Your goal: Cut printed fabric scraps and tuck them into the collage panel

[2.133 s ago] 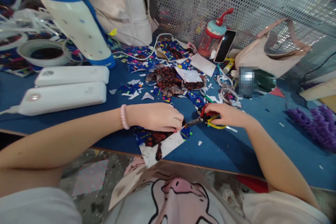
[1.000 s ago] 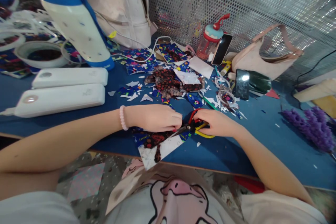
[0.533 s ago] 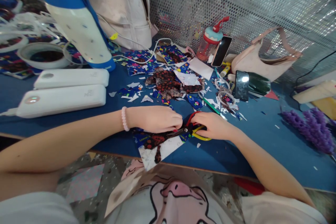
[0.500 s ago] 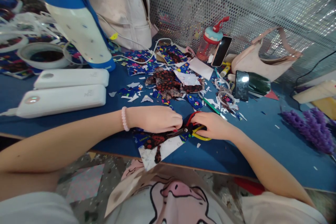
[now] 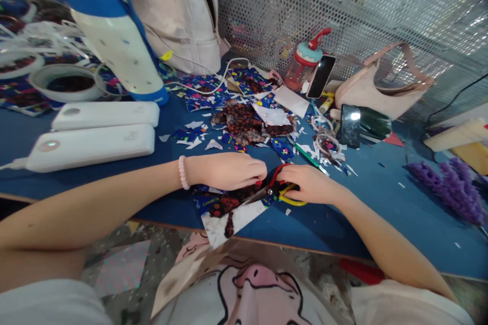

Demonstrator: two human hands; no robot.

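Observation:
My right hand (image 5: 310,183) grips scissors (image 5: 293,202) with one red and one yellow handle loop, the fingers through the loops. Their blades point left and lie on a patterned sheet (image 5: 224,204) in dark red, black and blue. Its white part (image 5: 244,218) hangs slightly over the table's front edge. My left hand (image 5: 240,170), with a pink bead bracelet (image 5: 183,172) at the wrist, pinches the far side of the sheet just left of the scissors. The pinched bit is mostly hidden under the fingers.
Scraps and dark patterned pieces (image 5: 244,122) lie beyond my hands. Two white power banks (image 5: 95,144), a leaning bottle (image 5: 122,45) and a backpack (image 5: 171,15) stand left. A drinking cup (image 5: 301,68), phone (image 5: 321,76), handbag (image 5: 366,86) and purple flowers (image 5: 450,188) are right.
My left fingers have shifted very slightly, and a little more of the scissor blades and the dark red pattern shows. My right hand stays in nearly the same place on the scissors.

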